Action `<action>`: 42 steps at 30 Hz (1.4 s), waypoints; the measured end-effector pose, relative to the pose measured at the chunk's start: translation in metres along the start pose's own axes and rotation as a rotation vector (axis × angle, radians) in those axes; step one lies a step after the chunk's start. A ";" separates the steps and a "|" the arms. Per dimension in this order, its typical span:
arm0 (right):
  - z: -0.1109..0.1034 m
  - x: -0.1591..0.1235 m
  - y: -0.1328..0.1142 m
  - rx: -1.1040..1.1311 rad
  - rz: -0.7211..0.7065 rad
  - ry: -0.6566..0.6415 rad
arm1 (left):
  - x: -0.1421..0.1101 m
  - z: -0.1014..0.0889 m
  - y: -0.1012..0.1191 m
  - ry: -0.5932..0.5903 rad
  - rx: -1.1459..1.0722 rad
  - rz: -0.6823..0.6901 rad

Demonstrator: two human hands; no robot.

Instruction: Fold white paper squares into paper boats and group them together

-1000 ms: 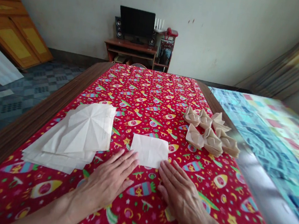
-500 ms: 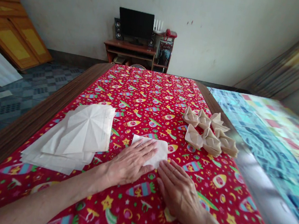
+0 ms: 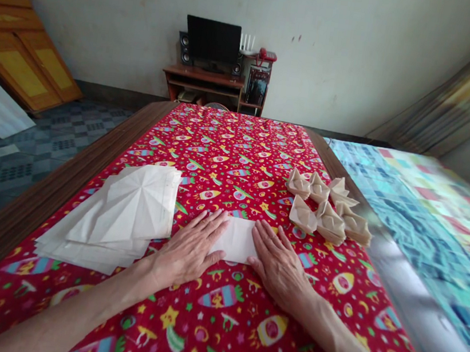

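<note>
A small white folded paper (image 3: 235, 241) lies flat on the red patterned tablecloth (image 3: 234, 181). My left hand (image 3: 195, 246) rests flat over its left edge, fingers stretched out. Over the right edge lies my right hand (image 3: 278, 262), also flat with the fingers extended. The middle of the paper shows between both hands; its two side edges are hidden under the fingers. To the left sits a pile of creased white paper sheets (image 3: 140, 201), the top one marked with star-like folds. Several folded cream paper pieces (image 3: 329, 217) stand grouped at the right.
The table has a brown wooden edge (image 3: 105, 141) on the left. A bed with a blue patterned cover (image 3: 386, 207) adjoins its right side. Beyond the far end stands a desk (image 3: 202, 75) with a monitor (image 3: 213, 40), and a wooden cabinet (image 3: 22, 50) is at far left.
My left hand has slid left from the paper's middle to its left edge. My right hand has moved up onto the right edge, and more of the paper's middle now shows.
</note>
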State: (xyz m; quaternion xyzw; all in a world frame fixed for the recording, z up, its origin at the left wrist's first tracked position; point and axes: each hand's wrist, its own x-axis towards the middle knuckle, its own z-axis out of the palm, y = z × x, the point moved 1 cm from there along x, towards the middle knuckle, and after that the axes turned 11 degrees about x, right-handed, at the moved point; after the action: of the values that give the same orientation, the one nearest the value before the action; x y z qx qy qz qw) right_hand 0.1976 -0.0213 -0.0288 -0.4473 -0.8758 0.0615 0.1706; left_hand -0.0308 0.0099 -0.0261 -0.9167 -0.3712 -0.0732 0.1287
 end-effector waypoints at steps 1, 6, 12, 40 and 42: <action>0.000 0.000 -0.007 0.012 -0.024 -0.019 | 0.000 0.000 0.001 0.000 0.001 -0.003; -0.001 0.001 -0.035 0.154 -0.209 -0.158 | -0.006 -0.003 0.001 -0.005 -0.013 0.000; -0.010 -0.015 -0.020 0.094 -0.183 -0.165 | -0.030 -0.008 -0.009 -0.030 -0.024 -0.008; -0.004 0.027 -0.047 -0.041 -0.185 0.108 | -0.015 -0.029 0.004 0.189 -0.091 0.125; -0.006 0.027 -0.039 -0.007 -0.244 0.176 | -0.014 -0.027 0.000 0.214 -0.114 0.100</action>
State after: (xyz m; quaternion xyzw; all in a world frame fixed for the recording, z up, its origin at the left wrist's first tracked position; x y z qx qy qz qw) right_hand 0.1549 -0.0232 -0.0067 -0.3417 -0.9056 -0.0022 0.2512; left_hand -0.0424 -0.0072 -0.0040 -0.9268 -0.3046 -0.1850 0.1186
